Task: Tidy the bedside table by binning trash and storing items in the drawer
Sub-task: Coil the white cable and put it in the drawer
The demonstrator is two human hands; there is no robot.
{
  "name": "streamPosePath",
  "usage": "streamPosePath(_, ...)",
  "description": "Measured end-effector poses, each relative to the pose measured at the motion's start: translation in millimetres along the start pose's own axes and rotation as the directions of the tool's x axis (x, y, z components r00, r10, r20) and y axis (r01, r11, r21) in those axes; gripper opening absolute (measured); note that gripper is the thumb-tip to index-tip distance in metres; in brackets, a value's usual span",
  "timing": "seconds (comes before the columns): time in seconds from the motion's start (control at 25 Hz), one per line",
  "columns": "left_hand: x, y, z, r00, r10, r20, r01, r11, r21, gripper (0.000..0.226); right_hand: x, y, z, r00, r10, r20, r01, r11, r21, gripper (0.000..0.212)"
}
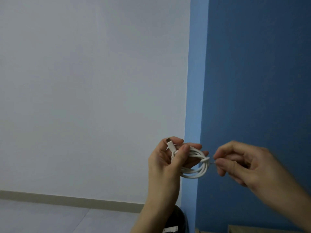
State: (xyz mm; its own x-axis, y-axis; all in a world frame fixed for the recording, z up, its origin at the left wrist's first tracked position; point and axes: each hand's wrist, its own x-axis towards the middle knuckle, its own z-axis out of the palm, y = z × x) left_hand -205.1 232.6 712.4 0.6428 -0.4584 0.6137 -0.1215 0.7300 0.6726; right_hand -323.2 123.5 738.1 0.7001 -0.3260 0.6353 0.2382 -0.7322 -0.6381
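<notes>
Left hand (161, 160): fingers (193, 146) clamp coiled white cable (196, 173), thumb pinning loops against unwinding | Right hand (244, 163): fingertips (219, 153) pinch cable's free end, apparently securing bundle for storage.

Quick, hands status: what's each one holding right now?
Left hand: closed on the coiled cable, thumb across it.
Right hand: pinching the cable's end at the coil; slightly blurred.

No readable text, brand, number or sign. White cable (197, 153) and its plug (170, 145): no legible marking. Pale strip (170, 229) on the dark object (180, 217) at 6 o'clock: too blurred to read.
</notes>
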Motion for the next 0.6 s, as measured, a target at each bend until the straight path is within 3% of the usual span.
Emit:
streamPosePath(0.16,-3,-4,2,0.999,0.047,-0.004,-0.046,0.997,0.058,0.007,-2,-3,-1,0.999,0.016,-0.040,-0.010,0.992,0.126,0.012)
streamPosePath(0.24,-3,-6,3,0.997,0.074,-0.024,-0.072,0.994,0.083,0.009,-8,-2,-1,1.000,-0.013,-0.021,0.016,0.988,0.150,0.050)
streamPosePath(0.28,-2,-6,4,0.996,0.084,-0.039,-0.080,0.993,0.084,0.010,-11,-4,-1,1.000,-0.024,0.002,0.023,0.981,0.194,0.058)
streamPosePath(0.4,-1,-7,6,0.993,0.084,-0.078,-0.079,0.995,0.061,0.015,-18,-4,3,0.993,-0.066,0.099,0.037,0.963,0.268,0.060)
streamPosePath(0.6,-5,-9,13,0.999,0.022,-0.050,-0.024,0.999,-0.041,0.010,-15,11,15,0.976,0.038,-0.213,0.010,0.975,0.221,0.073)
